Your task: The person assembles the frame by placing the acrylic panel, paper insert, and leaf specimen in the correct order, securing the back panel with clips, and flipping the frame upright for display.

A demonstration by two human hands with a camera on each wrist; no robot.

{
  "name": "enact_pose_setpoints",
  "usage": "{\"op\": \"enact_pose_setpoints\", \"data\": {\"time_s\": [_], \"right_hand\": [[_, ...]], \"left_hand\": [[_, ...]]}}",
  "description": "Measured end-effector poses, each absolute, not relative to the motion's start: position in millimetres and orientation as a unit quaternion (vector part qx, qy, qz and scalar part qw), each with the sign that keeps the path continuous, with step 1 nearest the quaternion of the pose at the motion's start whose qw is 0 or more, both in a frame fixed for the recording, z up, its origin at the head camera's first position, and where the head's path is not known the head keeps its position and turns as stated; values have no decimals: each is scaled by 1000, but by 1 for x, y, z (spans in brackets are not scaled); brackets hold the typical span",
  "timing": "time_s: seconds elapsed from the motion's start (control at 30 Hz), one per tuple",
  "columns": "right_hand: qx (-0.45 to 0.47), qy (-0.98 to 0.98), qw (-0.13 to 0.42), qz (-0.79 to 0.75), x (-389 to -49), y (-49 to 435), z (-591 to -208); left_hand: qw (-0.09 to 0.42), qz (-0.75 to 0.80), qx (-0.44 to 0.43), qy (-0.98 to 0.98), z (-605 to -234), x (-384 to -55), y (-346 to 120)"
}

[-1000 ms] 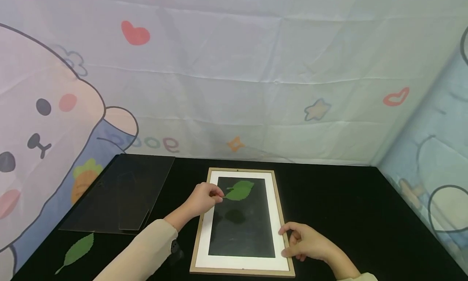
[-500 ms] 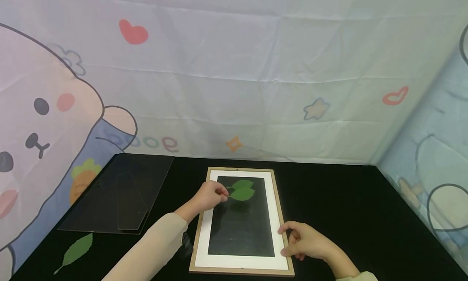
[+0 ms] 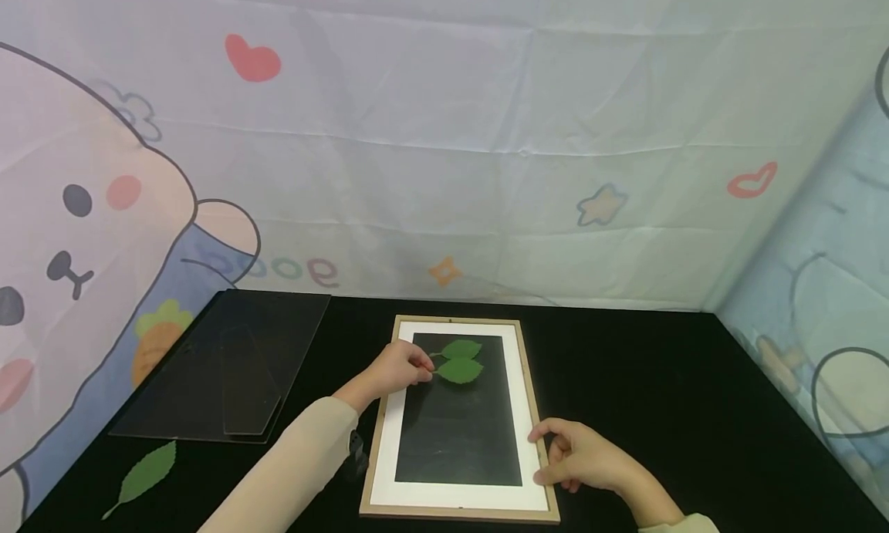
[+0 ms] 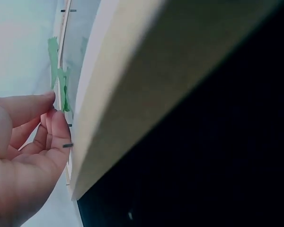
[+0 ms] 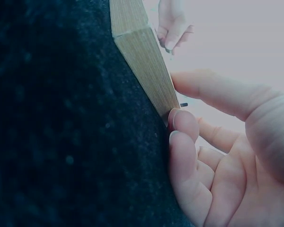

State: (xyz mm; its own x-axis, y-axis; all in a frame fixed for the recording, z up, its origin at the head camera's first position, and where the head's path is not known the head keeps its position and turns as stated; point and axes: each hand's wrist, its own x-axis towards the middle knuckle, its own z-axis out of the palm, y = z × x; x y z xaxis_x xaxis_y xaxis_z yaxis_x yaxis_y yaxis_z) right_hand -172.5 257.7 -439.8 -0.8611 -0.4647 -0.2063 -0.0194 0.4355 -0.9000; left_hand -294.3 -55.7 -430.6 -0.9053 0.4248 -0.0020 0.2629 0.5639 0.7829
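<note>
A light wooden picture frame (image 3: 459,513) with a white mat (image 3: 458,496) around a dark panel (image 3: 458,440) lies on the black table. My left hand (image 3: 394,372) reaches over its left side, pinching the stem of a green leaf (image 3: 461,371) between thumb and fingers. Just beyond, a second green leaf (image 3: 464,349) lies on the panel, partly overlapped by the first. My right hand (image 3: 586,457) holds the frame's lower right edge. In the right wrist view, thumb and fingers grip the wooden side (image 5: 146,66) of the frame.
Clear sheets (image 3: 208,371), one smaller and tilted over the larger, lie on the table's left side. In front of them is another green leaf (image 3: 144,475). A printed cloth (image 3: 486,132) hangs behind the table (image 3: 646,379).
My left hand has moved slightly right and lowered its leaf closer to the panel. The leaf's reflection now sits nearly under it. My right hand stays on the frame.
</note>
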Motion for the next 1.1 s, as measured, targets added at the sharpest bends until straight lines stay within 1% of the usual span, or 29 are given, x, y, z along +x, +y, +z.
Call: {"op": "enact_pose_setpoints", "data": {"time_s": [0.27, 0.5, 1.1], "right_hand": [[-152, 815, 221, -513, -172, 257, -438], [-154, 813, 220, -516, -171, 256, -438], [-163, 815, 219, -512, -171, 257, -437]], "left_hand": [[88, 424, 197, 880, -433, -292, -55], [68, 415, 214, 882, -436, -292, -55], [78, 413, 218, 881, -435, -292, -56]]}}
